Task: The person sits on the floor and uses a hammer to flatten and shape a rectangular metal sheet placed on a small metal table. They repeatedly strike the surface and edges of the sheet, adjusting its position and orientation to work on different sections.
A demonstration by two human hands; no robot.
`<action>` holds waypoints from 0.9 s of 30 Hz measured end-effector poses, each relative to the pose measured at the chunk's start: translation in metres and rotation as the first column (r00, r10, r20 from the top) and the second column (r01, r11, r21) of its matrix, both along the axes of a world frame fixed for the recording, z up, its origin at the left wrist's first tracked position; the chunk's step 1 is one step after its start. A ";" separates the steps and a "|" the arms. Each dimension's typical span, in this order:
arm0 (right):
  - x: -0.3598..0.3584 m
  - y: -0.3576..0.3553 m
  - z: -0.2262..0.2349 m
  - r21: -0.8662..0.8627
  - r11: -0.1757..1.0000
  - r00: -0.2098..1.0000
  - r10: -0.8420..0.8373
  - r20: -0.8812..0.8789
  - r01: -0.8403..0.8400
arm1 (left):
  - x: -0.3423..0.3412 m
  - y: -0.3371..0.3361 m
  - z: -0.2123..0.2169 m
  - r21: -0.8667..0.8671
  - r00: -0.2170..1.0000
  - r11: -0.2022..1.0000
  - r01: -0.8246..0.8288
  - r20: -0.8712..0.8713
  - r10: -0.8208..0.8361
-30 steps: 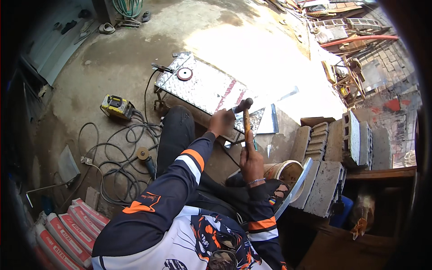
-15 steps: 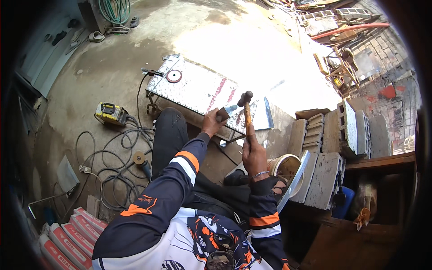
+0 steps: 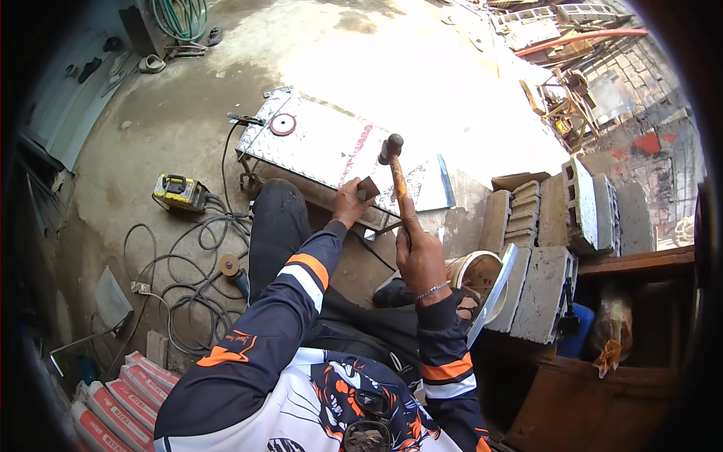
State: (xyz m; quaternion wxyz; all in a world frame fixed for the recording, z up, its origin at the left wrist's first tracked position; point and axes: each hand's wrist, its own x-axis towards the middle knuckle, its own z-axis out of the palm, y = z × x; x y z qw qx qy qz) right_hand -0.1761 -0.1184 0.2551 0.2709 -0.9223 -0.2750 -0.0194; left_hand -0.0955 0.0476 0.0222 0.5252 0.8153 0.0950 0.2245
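My right hand [image 3: 422, 260] is wrapped round the wooden handle of a hammer [image 3: 400, 181], whose dark head is raised above the near right part of a low table. That table has a shiny checker-plate top [image 3: 316, 128], glaring in the sun. At its near edge my left hand [image 3: 349, 203] grips a small flat brown metal piece [image 3: 367, 188], held tilted. The hammer head is apart from the piece. A round red-rimmed disc [image 3: 283, 125] lies on the far left of the plate, and a cable clamp [image 3: 245, 119] grips the plate's left edge.
Left of my knee stand a yellow welding machine [image 3: 179, 191] with coiled cables [image 3: 188, 301] and an angle grinder [image 3: 235, 273]. To the right are a bucket [image 3: 476, 273], a long metal strip [image 3: 493, 294] and stacked concrete blocks [image 3: 542, 294]. Red-and-white bags [image 3: 128, 403] lie lower left.
The hammer head has moved up and left, now more over the plate. My left hand still holds the metal piece at nearly the same spot. The whole view has shifted slightly.
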 end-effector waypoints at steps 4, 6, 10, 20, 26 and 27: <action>-0.006 -0.001 -0.009 -0.031 0.999 1.000 0.022 0.009 -0.022 | -0.001 -0.006 -0.001 0.044 1.000 0.999 0.007 0.005 -0.007; -0.002 -0.007 -0.016 -0.188 0.982 1.000 -0.004 -0.028 -0.001 | -0.007 -0.020 0.003 0.065 0.999 0.998 0.004 -0.042 -0.001; -0.003 0.002 0.003 -0.069 0.997 0.999 0.017 -0.027 -0.019 | -0.001 -0.003 0.003 0.006 1.000 1.000 -0.014 -0.011 0.014; -0.003 -0.015 0.001 -0.088 0.991 0.990 -0.108 -0.096 0.100 | -0.002 -0.015 0.005 -0.009 1.000 1.000 -0.021 -0.014 0.021; -0.027 -0.053 -0.015 0.190 0.946 0.957 -0.230 -0.178 0.263 | 0.006 0.000 -0.002 -0.045 0.999 0.999 0.008 -0.042 -0.010; -0.026 -0.059 -0.025 0.237 0.923 0.941 -0.252 -0.227 0.304 | 0.014 0.012 -0.004 -0.045 1.000 0.999 0.002 -0.029 -0.003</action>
